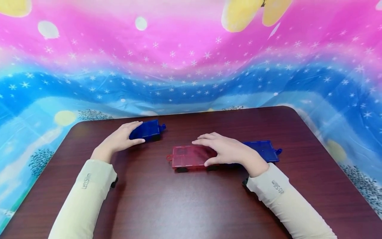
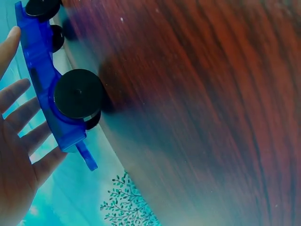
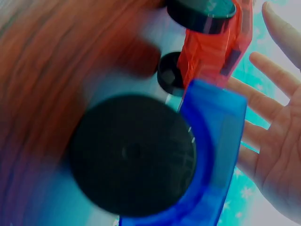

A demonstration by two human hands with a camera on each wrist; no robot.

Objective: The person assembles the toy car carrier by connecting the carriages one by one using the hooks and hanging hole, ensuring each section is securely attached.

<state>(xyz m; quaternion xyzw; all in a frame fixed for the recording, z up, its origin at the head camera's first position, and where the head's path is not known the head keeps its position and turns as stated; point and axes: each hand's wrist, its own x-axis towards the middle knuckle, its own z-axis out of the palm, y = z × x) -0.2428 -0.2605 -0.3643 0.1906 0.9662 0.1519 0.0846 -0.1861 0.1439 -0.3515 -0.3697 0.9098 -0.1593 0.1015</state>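
With fingers nearly straight and gaps showing between them, seen above a dark wood-grain table (image 1: pixel 191 205): left hand (image 1: pixel 119 137) about the left end of a blue car (image 1: pixel 150 130), right hand (image 1: pixel 230 149) over the meeting ends of a red car (image 1: pixel 188 156) and a second blue car (image 1: pixel 265 151). Clamped around nothing, so far as visible; impossible to tell the pressure of any touch.

Near the far edge at left, at risk of going over the brink after too strong a push forward, with black wheels (image 2: pixel 79 93) likely to run freely. Possibly slewed, too, by thumb pressing harder than fingers. Farther back at left than at center, so liable, in a straight slide rightward, to carry the blue hook (image 1: pixel 162 127) past the red loop (image 1: pixel 169 158). At right, prone to skewing or rolling apart under an uneven nudge.

Blocked from above by the right hand: any view of the join between red and blue, with overlapping ends in the right wrist view and no confirming a latch.

Also in frame: pale sleeves (image 1: pixel 80 199) with printed lettering, and a pink-and-blue snowflake backdrop (image 1: pixel 179 59) just beyond the table.
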